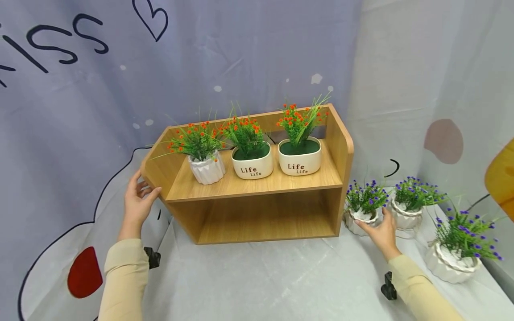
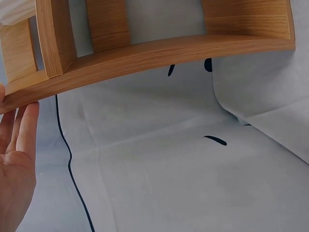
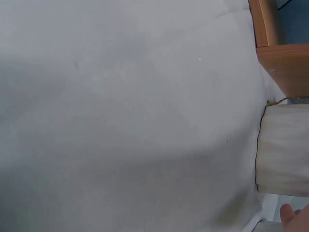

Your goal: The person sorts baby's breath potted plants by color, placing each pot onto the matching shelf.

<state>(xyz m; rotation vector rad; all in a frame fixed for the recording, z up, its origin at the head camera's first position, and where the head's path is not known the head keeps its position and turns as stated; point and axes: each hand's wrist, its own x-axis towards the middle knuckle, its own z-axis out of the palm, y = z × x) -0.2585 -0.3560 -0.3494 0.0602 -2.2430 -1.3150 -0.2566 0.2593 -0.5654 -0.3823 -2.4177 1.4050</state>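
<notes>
My left hand (image 1: 138,200) holds the left side panel of a two-level wooden shelf (image 1: 257,192), thumb at its front edge and fingers behind. In the left wrist view, the fingers (image 2: 28,128) meet the edge of the wooden board (image 2: 140,60). My right hand (image 1: 383,234) is spread close beside a purple-flowered potted plant (image 1: 363,216), right of the shelf. The right wrist view shows a gap between the hand (image 3: 295,220) and the whitish pot (image 3: 282,150). On the upper board stand an orange-flowered plant in a ribbed white pot (image 1: 206,168) and two in "Life" planters (image 1: 253,165).
Two more purple-flowered plants in white pots, one farther back (image 1: 406,214) and one nearer (image 1: 451,265), stand right of my right hand. A pale cloth (image 1: 277,281) covers the surface. Printed curtains (image 1: 249,53) hang behind the shelf.
</notes>
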